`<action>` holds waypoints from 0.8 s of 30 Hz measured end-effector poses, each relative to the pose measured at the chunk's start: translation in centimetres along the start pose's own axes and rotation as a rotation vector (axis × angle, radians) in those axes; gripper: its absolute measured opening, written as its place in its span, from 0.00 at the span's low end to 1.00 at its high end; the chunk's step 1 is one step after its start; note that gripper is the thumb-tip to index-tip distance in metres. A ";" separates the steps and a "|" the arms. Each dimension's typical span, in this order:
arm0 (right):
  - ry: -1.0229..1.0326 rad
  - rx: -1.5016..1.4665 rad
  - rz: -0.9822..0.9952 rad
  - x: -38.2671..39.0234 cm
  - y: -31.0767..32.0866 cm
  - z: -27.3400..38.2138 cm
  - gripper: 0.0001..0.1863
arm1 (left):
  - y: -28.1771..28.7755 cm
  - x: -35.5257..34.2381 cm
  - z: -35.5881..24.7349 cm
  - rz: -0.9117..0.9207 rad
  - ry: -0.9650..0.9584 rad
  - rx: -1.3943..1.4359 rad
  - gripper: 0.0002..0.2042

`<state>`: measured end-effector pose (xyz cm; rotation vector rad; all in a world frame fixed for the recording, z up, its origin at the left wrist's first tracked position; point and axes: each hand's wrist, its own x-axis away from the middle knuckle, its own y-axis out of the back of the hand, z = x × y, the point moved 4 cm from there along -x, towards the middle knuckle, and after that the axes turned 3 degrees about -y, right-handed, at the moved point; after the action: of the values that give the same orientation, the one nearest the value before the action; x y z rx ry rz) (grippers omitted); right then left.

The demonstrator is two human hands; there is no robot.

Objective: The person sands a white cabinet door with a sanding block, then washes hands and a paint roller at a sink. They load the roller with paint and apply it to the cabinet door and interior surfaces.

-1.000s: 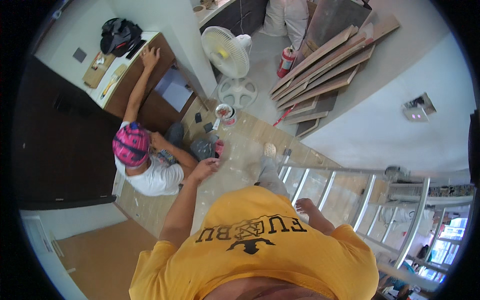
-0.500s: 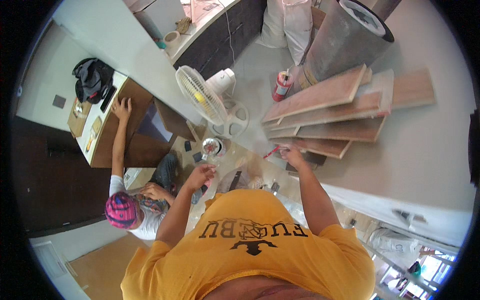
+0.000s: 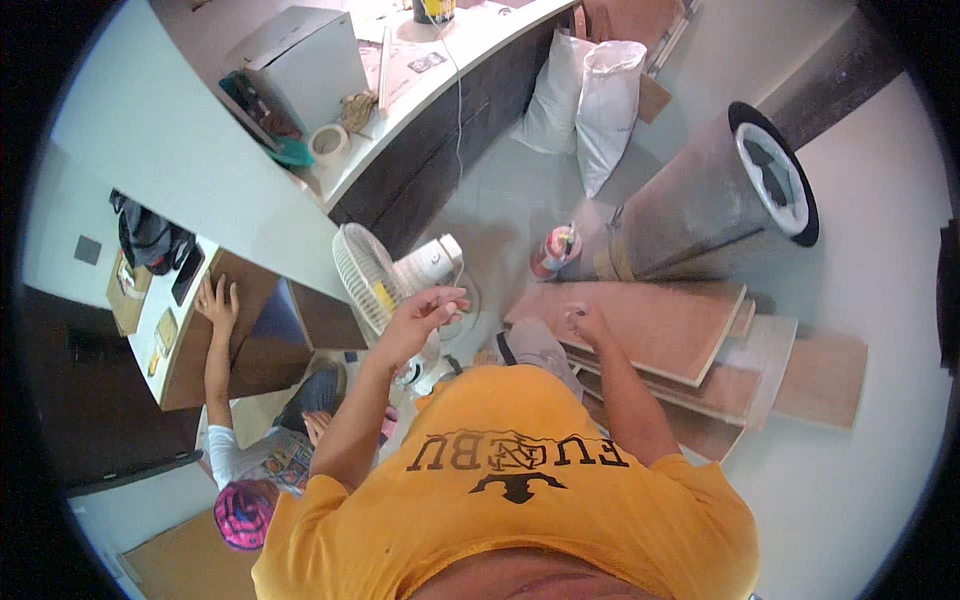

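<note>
My left hand (image 3: 424, 322) is raised in front of the white standing fan (image 3: 365, 275), its fingers loosely bent and parted, with nothing plainly held. Over the near left part of the stacked wooden boards (image 3: 660, 320) is my right hand (image 3: 588, 326). Its fingers are closed around a thin red pencil-like stick, which showed clearly in the earlier picture but is blurred and end-on now. Whether that hand touches the boards I cannot tell. One of my legs (image 3: 535, 345) shows between the hands, beside the boards.
A red-and-white bottle (image 3: 556, 252) and a large grey cylinder (image 3: 700, 215) stand beyond the boards. White sacks (image 3: 608, 105) lean by the curved counter (image 3: 420, 130). At left, a co-worker (image 3: 245, 510) crouches with one hand on a brown cabinet (image 3: 195, 350).
My view has shifted forward and toward the boards. My right hand has moved from the boards' near left edge to over them. My left hand is now in front of the fan.
</note>
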<state>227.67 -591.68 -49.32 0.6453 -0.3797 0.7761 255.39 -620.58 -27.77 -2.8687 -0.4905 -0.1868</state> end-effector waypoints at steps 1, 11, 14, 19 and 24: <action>-0.049 -0.030 0.031 -1.1 0.2 0.8 0.16 | 0.9 -0.8 -0.6 -0.016 -0.029 -0.008 0.16; -0.209 0.124 0.114 -15.8 7.2 5.4 0.18 | 4.3 -10.9 -5.9 -0.288 -0.088 0.106 0.15; -0.371 0.003 0.158 -22.8 9.2 3.1 0.16 | 5.1 -15.6 -6.6 -0.353 -0.095 0.126 0.15; -0.174 0.348 0.162 -32.5 12.8 5.1 0.16 | 5.6 -28.2 -8.0 -0.371 -0.076 0.164 0.13; -0.061 0.283 0.178 -40.7 17.7 12.1 0.18 | 5.2 -43.1 -11.8 -0.195 -0.102 -0.033 0.13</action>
<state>186.51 -611.47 -55.22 0.9101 -0.3897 0.9922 215.77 -641.66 -24.43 -2.8701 -0.7944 -0.0809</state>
